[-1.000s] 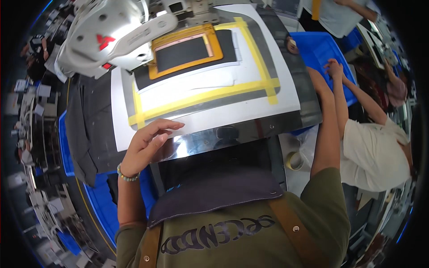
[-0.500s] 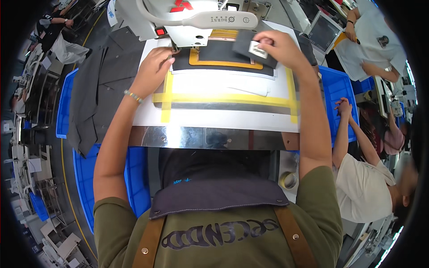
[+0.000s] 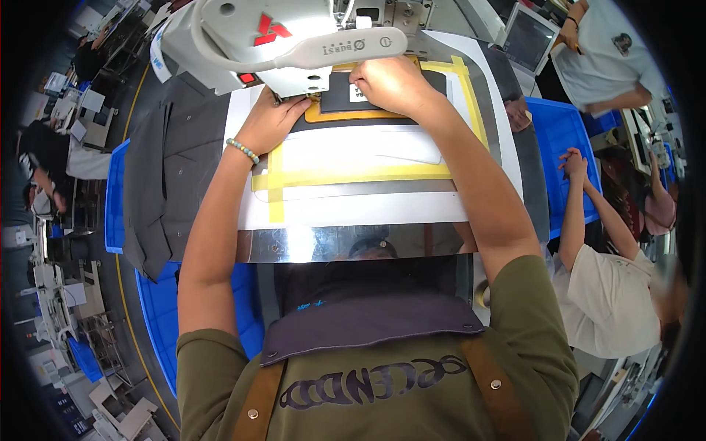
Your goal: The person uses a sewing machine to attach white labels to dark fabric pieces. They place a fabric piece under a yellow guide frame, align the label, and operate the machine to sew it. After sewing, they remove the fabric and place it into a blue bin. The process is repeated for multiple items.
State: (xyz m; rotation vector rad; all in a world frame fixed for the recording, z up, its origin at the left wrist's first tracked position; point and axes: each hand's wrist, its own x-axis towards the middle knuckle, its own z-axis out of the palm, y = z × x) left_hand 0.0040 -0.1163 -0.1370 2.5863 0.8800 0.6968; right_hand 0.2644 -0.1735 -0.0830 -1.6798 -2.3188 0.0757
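Observation:
A white sewing machine head (image 3: 290, 51) with a red emblem overhangs an orange rectangular frame (image 3: 357, 115) on the work plate. Inside the frame lies dark grey fabric (image 3: 334, 103). My right hand (image 3: 393, 84) is over the frame, fingers curled and pinching a dark fabric piece with a white label (image 3: 356, 93); the hand covers much of that piece. My left hand (image 3: 273, 121) rests at the frame's left corner under the machine head, thumb stretched toward the orange edge. Its fingertips are partly hidden by the machine.
A white sheet with yellow tape (image 3: 353, 176) covers the plate, with a metal strip (image 3: 331, 246) along its near edge. Dark garment pieces (image 3: 151, 184) are draped at left. Blue bins (image 3: 562, 147) stand on both sides. Two people are close at right.
My right hand has carried the labelled fabric piece leftward onto the framed fabric. My left hand stays by the machine head, slightly lower in view. The whole view has shifted a little.

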